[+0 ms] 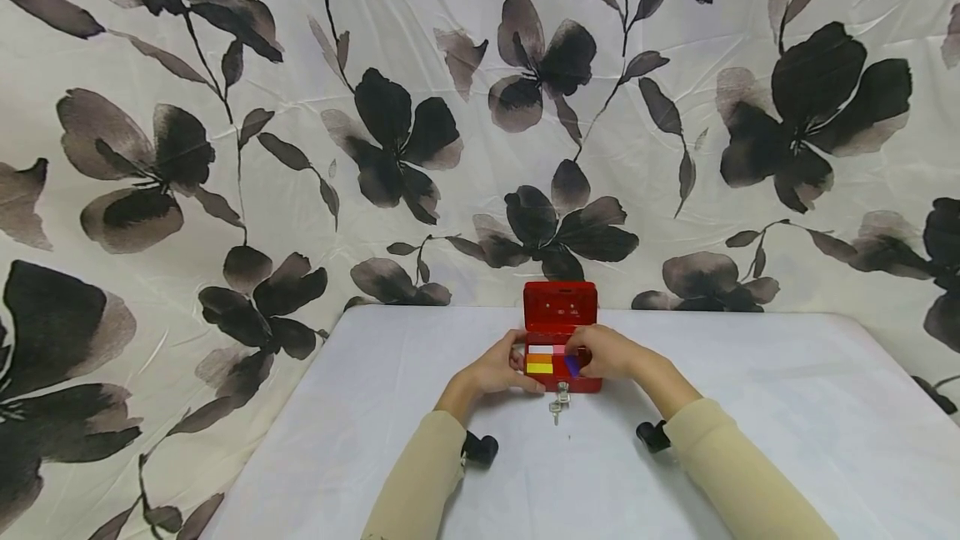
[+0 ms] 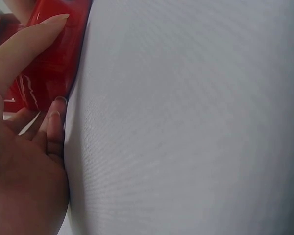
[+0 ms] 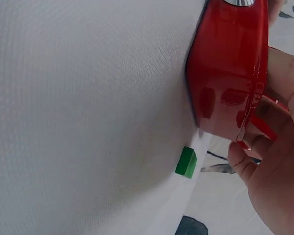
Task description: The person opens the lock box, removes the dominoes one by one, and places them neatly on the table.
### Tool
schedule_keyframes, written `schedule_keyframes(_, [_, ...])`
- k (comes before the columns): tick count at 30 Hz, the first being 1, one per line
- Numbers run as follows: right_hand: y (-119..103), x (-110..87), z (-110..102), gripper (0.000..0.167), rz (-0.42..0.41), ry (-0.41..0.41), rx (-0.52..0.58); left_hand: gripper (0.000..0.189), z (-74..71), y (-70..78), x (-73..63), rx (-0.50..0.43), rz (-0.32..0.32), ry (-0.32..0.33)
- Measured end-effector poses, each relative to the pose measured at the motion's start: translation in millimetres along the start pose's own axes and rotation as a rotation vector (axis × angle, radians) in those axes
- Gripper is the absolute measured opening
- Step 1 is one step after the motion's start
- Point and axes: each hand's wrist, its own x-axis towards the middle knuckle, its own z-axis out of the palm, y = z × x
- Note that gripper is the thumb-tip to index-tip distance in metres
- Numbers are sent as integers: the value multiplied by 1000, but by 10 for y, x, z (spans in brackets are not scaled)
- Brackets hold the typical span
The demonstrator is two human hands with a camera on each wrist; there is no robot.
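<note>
A small red cash box (image 1: 588,386) stands on the table with its lid (image 1: 560,304) raised at the back. Inside lie a white block (image 1: 540,349), an orange block (image 1: 537,358), a yellow block (image 1: 538,368) and a pink block (image 1: 558,349). My left hand (image 1: 495,367) grips the box's left front corner, its thumb on the front wall and its fingers along the side. Over the right half of the box, my right hand (image 1: 609,353) pinches a purple-blue block (image 1: 573,366). Its fingertips are partly hidden in the head view.
Keys (image 1: 557,412) hang from the lock at the front of the box. A green block (image 3: 187,162) lies on the white tabletop (image 1: 750,390), beyond the box's right side in the right wrist view. Flower-patterned cloth (image 1: 465,273) hangs behind the table.
</note>
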Motion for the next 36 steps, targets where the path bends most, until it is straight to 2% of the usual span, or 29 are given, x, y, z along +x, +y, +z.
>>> schedule_keyframes(12, [31,16,21,31,-6,-2,-25,91,-7,7,-17,-4,-4,2])
schedule_keyframes(20, [25,12,37,30,18,39,-53,93,-26,13,3,19,-2,5])
schedule_keyframes(36, [17,-21,37,28,-14,6,-31,93,-15,-6,7,7,-8,-9])
